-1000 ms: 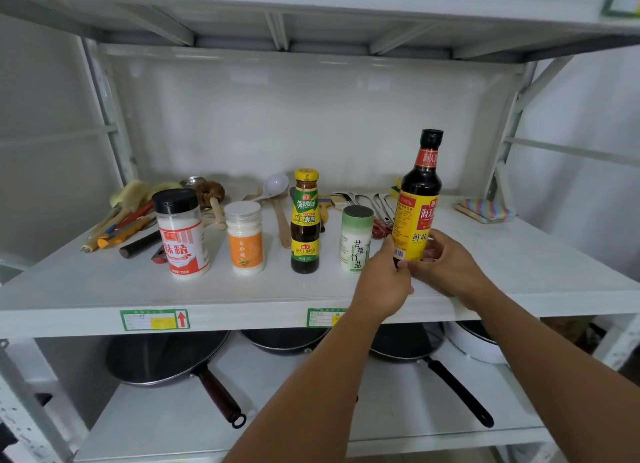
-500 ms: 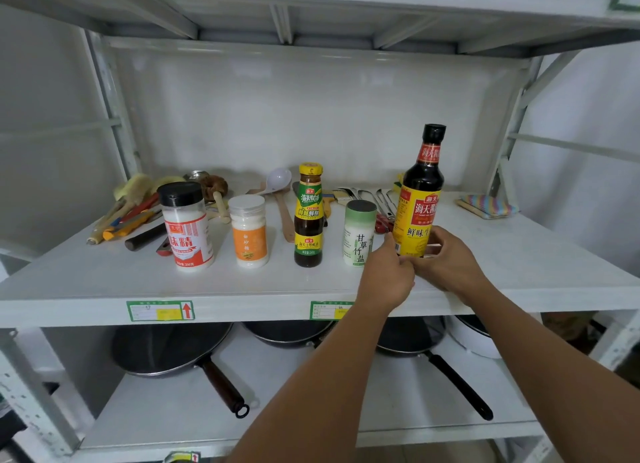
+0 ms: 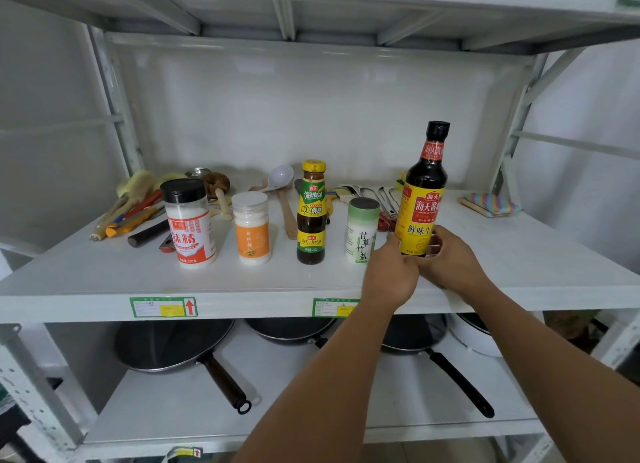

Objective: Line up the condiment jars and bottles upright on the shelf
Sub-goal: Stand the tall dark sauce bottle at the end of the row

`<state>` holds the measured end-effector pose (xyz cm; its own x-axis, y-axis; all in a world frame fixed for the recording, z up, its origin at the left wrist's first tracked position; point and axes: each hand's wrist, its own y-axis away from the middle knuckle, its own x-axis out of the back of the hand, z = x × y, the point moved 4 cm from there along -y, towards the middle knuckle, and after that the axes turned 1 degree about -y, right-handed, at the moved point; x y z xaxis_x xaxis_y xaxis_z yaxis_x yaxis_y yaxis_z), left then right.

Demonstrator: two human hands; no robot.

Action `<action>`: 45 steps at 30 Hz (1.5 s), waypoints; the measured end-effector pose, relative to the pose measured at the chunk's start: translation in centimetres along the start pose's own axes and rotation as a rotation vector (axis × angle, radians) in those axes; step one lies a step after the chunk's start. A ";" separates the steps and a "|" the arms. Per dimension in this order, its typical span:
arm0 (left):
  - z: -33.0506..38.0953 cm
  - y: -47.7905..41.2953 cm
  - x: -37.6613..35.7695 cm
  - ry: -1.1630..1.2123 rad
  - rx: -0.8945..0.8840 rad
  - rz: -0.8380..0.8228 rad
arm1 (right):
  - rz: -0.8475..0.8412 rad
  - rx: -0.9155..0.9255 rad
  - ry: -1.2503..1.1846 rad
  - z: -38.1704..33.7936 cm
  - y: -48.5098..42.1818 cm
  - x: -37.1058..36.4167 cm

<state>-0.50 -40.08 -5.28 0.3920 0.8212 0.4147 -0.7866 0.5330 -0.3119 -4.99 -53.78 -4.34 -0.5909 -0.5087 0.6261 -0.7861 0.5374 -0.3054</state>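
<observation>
Five condiments stand upright in a row on the white shelf (image 3: 104,275). From the left: a black-capped jar with a red label (image 3: 190,222), a white jar with an orange label (image 3: 251,228), a dark sauce bottle with a yellow cap (image 3: 311,213), a green-capped salt shaker (image 3: 362,230) and a tall soy sauce bottle (image 3: 423,192). My right hand (image 3: 450,258) grips the base of the soy sauce bottle from the right. The fingertips of my left hand (image 3: 389,275) touch its base from the left, just in front of the salt shaker.
Behind the row lie brushes, a white ladle (image 3: 280,177), wooden spoons, knives and metal utensils (image 3: 377,196). A striped cloth (image 3: 490,203) lies at the back right. Pans with long handles (image 3: 225,383) sit on the lower shelf. Uprights frame both sides.
The soy sauce bottle has come down a little and been set straighter at the right end of the row. Both hands stayed at its base.
</observation>
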 end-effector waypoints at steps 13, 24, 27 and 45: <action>0.0 0.0 -0.1 0.017 -0.009 -0.013 | -0.005 -0.014 -0.007 0.1 0.1 0.1; -0.1 0.0 -0.1 0.016 -0.018 0.019 | -0.031 -0.029 -0.022 -0.2 0.0 0.1; 0.0 -0.1 -0.1 -0.002 -0.021 0.018 | -0.038 -0.033 -0.025 -0.1 0.0 0.1; -2.1 9.6 8.5 -0.201 -0.266 0.187 | -0.090 -0.049 -0.037 -0.7 0.8 0.5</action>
<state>-3.75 -27.54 -6.55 0.1314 0.8669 0.4808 -0.6736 0.4339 -0.5982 -5.75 -53.17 -3.77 -0.5255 -0.5800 0.6225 -0.8270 0.5201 -0.2134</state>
